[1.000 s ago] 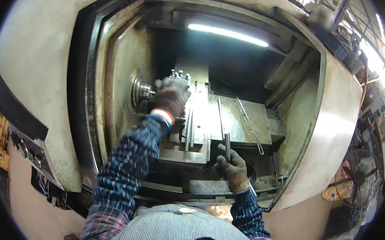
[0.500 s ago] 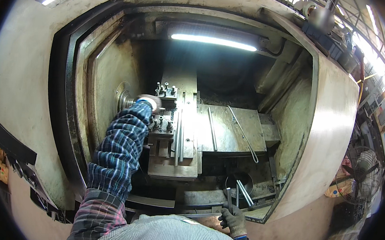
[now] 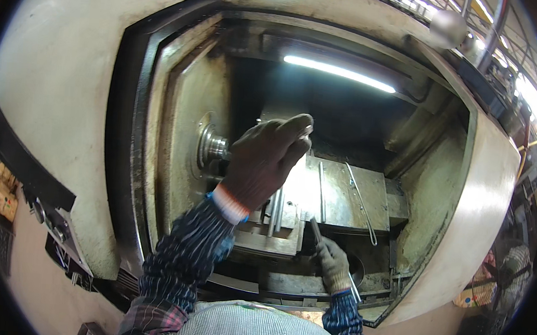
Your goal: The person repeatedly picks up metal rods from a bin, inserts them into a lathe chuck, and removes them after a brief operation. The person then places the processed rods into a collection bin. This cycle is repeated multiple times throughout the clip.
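My gloved left hand (image 3: pixel 269 158) is raised over the machine bed, right of the spindle chuck (image 3: pixel 212 146) and closer to me. Its fingers are closed in a pinch, with a small shiny metal piece (image 3: pixel 308 132) showing at the tips. Lower and to the right, my gloved right hand (image 3: pixel 333 263) is closed round a dark metal rod (image 3: pixel 316 229). That rod tilts up and left toward the front edge of the metal plate (image 3: pixel 347 201). My left hand hides most of the tool clamps behind it.
Metal rods (image 3: pixel 276 213) lie on the slide, and another rod (image 3: pixel 322 187) rests on the plate beside a long looped hook (image 3: pixel 361 202). Bright rods (image 3: pixel 355 288) stand near a round dark container (image 3: pixel 356 267). The lathe's housing (image 3: pixel 465 200) edges surround the opening; a tube lamp (image 3: pixel 340 73) shines above.
My left hand has come away from the spindle, toward me and to the right. My right hand has lifted up and leftward with the dark rod, away from the container. The view has shifted.
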Tool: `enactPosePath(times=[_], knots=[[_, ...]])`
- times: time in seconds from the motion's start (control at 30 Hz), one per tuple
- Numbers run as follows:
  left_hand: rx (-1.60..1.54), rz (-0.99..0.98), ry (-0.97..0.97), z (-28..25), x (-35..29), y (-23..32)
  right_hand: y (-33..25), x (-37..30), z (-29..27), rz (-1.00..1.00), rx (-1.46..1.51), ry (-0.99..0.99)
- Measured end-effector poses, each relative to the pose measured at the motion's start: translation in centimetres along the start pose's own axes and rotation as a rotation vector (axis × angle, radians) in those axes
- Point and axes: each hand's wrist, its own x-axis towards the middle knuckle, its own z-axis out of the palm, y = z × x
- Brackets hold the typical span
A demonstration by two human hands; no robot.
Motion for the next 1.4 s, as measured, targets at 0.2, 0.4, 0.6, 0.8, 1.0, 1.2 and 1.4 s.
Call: enactPosePath(times=[0.2,0.4,0.6,0.8,1.0,1.2,1.4], knots=[[-0.613,-0.527,0.360,-16.2,-8.9,6.3,-10.8,12.1,4.8,-0.052,-0.078,-0.226],[-0.383,-0.451,0.821,-26.9,-18.9,8.9,-17.6,23.4,11.3,-0.440,-0.633,-0.400],[0.091,-0.691,0.954,-32.5,-25.2,12.4,-19.3,27.7,19.6,-0.513,-1.085,-0.519],[0.457,-0.928,0.963,-33.7,-24.9,11.2,-19.1,27.5,18.7,-0.596,-0.770,-0.587],[0.426,-0.797,0.818,-33.2,-21.9,4.9,-19.4,28.3,19.7,-0.714,-0.906,-0.610],[1.162,-0.430,0.345,-32.3,-20.8,3.0,-19.4,28.5,11.3,-0.561,-1.645,-0.565],[1.039,-0.580,0.739,-30.8,-21.8,1.2,-15.5,31.7,13.7,-0.690,-1.121,-0.701]])
